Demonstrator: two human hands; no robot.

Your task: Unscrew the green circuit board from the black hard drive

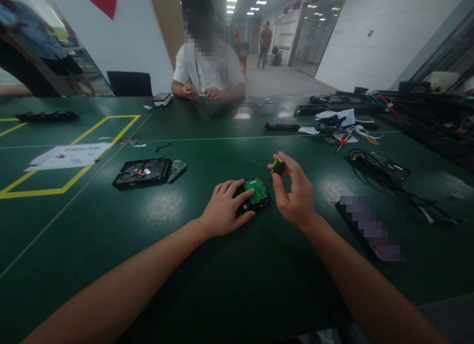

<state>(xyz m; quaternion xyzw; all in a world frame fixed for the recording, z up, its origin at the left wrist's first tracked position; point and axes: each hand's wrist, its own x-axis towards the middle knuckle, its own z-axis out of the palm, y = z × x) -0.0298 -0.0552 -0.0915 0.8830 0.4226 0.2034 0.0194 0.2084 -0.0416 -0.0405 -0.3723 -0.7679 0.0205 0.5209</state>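
Observation:
A small black hard drive with a green circuit board (pixel 256 192) lies on the green table (pixel 237 265) just in front of me. My left hand (pixel 225 206) rests on its left side, fingers laid flat over the case and board. My right hand (pixel 294 190) is closed around a screwdriver with a black and yellow handle (pixel 278 166), held upright over the drive's right edge. The screwdriver's tip is too small to make out.
A second opened drive with a loose board (pixel 148 171) lies to the left, near white papers (pixel 70 155) and yellow floor-style tape lines. A dark flat device (pixel 366 225) sits at right, with cables (pixel 388 173) and tools behind it. Another person (pixel 207 67) works across the table.

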